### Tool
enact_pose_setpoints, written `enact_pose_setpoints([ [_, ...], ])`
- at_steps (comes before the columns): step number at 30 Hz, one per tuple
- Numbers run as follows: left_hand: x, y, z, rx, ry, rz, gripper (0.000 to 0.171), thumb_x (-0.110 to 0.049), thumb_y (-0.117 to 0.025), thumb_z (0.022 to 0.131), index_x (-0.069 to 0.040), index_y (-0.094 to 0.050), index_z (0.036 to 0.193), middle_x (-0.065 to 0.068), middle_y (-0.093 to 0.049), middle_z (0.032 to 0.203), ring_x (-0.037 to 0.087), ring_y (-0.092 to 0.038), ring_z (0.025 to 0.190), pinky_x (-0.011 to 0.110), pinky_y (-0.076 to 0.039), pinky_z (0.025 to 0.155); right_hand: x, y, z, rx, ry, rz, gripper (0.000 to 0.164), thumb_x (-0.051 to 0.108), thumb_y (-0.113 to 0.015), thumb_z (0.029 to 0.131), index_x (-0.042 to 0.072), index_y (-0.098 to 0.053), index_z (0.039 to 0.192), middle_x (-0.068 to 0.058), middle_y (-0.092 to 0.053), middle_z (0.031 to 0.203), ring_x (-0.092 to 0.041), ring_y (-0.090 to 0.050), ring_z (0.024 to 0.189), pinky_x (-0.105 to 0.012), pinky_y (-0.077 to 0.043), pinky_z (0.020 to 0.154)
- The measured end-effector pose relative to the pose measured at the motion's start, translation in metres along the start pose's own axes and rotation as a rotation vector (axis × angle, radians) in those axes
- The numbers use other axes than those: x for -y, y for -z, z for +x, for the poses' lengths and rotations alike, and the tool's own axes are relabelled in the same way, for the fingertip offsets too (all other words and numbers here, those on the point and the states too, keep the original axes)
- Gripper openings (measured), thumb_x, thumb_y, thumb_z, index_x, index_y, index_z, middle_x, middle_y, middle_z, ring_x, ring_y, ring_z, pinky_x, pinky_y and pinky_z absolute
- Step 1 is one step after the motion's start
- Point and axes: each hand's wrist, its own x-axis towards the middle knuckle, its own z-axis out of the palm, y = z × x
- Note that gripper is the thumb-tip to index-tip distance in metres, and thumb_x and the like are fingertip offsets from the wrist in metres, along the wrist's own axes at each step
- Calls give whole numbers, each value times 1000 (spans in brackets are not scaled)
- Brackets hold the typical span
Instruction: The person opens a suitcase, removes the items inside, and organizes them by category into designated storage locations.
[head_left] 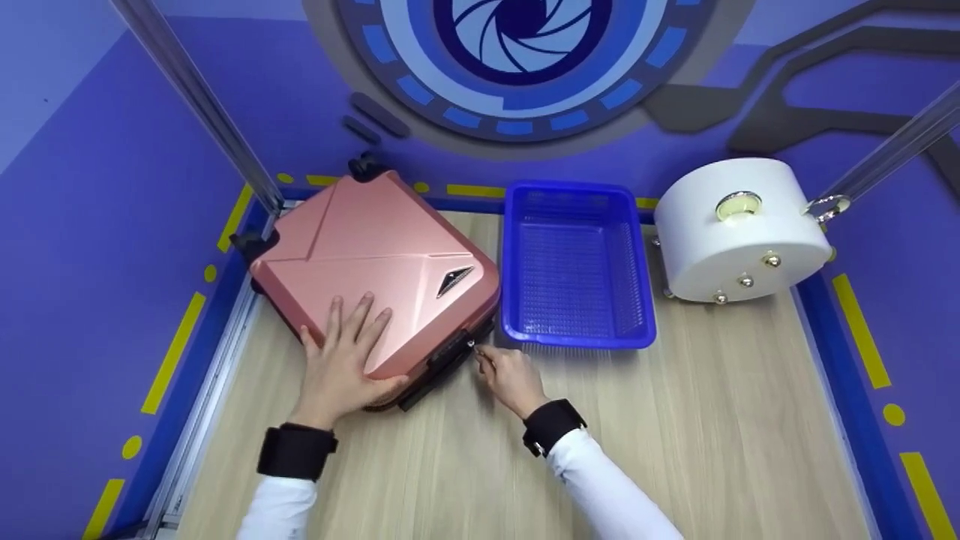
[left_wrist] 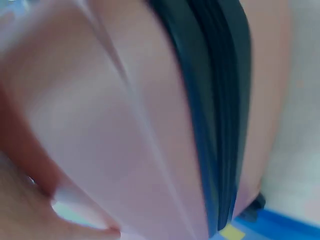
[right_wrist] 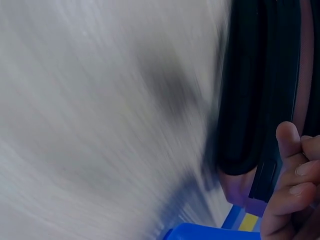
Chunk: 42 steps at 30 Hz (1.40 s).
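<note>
A pink hard-shell suitcase (head_left: pixel 360 259) with black wheels lies flat on the table in the head view, turned at an angle. My left hand (head_left: pixel 341 371) rests spread on its lid near the front corner, thumb along the edge. At the suitcase's right-hand edge, beside the black carry handle (right_wrist: pixel 240 100), my right hand (head_left: pixel 514 379) pinches a small silver zipper pull (head_left: pixel 471 343) between thumb and forefinger. The right wrist view shows the other fingers curled, with the pull hidden there. The black seam (left_wrist: pixel 215 110) of the suitcase runs through the left wrist view.
A blue plastic basket (head_left: pixel 643 300) stands right of the suitcase, close to its corner. Farther right is a white rounded case (head_left: pixel 705 225) with metal studs and a ring. Purple walls (head_left: pixel 97 262) enclose the wooden tabletop (head_left: pixel 675 442) at the back and sides.
</note>
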Motion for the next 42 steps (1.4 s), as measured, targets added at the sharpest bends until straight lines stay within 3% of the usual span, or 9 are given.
enact_pose_setpoints([
  [3,6,-2,0,-32,-18,11,113,-80,-72,72,-27,-33,164,3,-17,174,47,-3,158,89,-4,104,0,0,-1,-9,7,-3,11,9,-72,96,7,-77,105,0,-74,75,-18,-70,62,-38,-58,58],
  [14,-8,-18,-3,-204,82,-40,96,-72,-73,77,-30,-44,159,-2,-33,169,41,-16,157,88,-10,105,5,-9,-8,-97,-26,6,12,9,-74,94,8,-77,105,1,-75,74,-20,-72,61,-40,-56,52],
  [28,-18,-25,-5,-285,201,-119,84,-65,-76,81,-28,-54,153,-3,-35,168,36,-16,158,91,-22,97,10,-13,-8,-92,-27,41,10,7,-73,94,6,-77,103,2,-76,76,-18,-72,62,-38,-57,54],
  [42,-44,-39,14,-330,355,-170,81,-66,-72,85,-28,-53,153,-6,-33,169,32,-11,160,88,-20,101,13,-15,-5,-72,-26,-4,16,9,-72,95,9,-78,109,5,-77,77,-23,-75,67,-44,-57,53],
])
